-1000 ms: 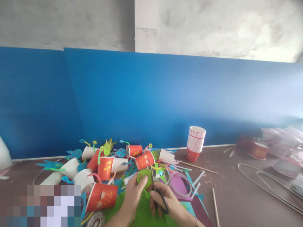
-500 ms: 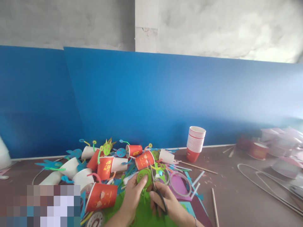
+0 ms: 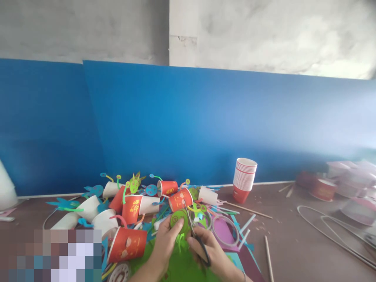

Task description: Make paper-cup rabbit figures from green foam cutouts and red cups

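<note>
Pinched in my left hand (image 3: 166,243) is a round green paper piece (image 3: 178,221) with drawn marks on it, the thumb lying across its face. My right hand (image 3: 209,250) is closed round the black handles of a pair of scissors (image 3: 202,250). The scissor blades point up and away, along the right edge of the green piece. Beneath both hands lies a bright green sheet (image 3: 179,266). Just behind them are a tipped red paper cup (image 3: 180,199) and rolls of clear tape (image 3: 225,231) on purple paper.
Several white and red cups with coloured paper pieces and bent strips, among them a red cup (image 3: 127,244), crowd the left. A cup stack (image 3: 244,178) stands behind at right. Wooden sticks (image 3: 268,258) and a looped cable (image 3: 329,231) lie on the brown table (image 3: 282,227).
The whole view has shifted slightly, so things appear a little further right and lower. My hands keep hold of the green piece and the scissors, with hardly any other movement.
</note>
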`<control>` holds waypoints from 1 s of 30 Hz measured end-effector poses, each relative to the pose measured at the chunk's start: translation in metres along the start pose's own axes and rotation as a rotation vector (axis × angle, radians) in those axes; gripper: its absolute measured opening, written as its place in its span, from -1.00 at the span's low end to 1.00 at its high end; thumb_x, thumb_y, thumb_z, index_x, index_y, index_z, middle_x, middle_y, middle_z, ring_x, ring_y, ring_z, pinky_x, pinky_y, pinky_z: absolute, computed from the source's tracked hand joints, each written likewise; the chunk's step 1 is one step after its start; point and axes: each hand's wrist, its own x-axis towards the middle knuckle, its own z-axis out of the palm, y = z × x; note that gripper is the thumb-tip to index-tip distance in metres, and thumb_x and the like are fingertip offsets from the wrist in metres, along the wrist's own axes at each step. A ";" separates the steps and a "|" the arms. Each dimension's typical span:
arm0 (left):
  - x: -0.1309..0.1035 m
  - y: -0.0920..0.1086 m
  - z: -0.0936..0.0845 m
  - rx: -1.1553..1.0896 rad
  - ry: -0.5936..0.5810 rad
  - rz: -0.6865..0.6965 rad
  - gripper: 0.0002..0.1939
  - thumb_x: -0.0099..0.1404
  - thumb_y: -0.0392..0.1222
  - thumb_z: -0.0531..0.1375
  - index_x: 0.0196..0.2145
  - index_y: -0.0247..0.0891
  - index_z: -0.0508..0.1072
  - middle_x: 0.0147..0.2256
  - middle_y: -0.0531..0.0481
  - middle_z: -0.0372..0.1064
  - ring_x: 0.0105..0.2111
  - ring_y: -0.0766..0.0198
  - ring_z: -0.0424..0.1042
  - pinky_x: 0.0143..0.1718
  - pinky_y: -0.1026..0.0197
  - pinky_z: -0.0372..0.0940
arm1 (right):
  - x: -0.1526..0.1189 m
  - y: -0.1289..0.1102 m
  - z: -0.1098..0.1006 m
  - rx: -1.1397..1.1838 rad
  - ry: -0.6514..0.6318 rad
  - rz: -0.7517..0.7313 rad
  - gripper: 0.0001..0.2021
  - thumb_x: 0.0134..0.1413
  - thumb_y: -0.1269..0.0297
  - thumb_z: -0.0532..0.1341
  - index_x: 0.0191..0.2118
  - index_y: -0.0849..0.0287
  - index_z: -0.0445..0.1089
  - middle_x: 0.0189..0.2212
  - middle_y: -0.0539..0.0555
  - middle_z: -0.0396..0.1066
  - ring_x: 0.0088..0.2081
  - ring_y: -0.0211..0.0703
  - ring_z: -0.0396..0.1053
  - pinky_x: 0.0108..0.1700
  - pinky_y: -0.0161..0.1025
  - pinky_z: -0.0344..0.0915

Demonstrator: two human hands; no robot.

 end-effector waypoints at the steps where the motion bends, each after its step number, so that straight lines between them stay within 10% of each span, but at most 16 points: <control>1: 0.000 0.001 0.000 0.000 -0.001 0.001 -0.59 0.02 0.03 0.35 -0.25 -0.32 0.56 -0.32 -0.12 0.55 -0.20 -0.01 0.49 -0.13 0.09 0.33 | 0.000 0.000 0.000 0.004 0.002 0.006 -0.46 -0.20 -0.28 0.27 -0.46 0.18 0.23 -0.78 -0.18 0.16 -0.78 -0.45 0.06 -0.76 -0.47 -0.01; 30: 0.009 -0.003 -0.013 0.091 -0.126 0.007 -0.55 -0.01 0.05 0.36 -0.23 -0.31 0.53 -0.22 -0.15 0.54 -0.22 0.02 0.47 -0.18 0.13 0.32 | 0.000 -0.011 -0.008 -0.034 -0.019 0.072 -0.54 -0.20 -0.16 0.30 -0.51 0.19 0.28 -0.81 -0.19 0.16 -0.79 -0.45 0.06 -0.78 -0.48 -0.06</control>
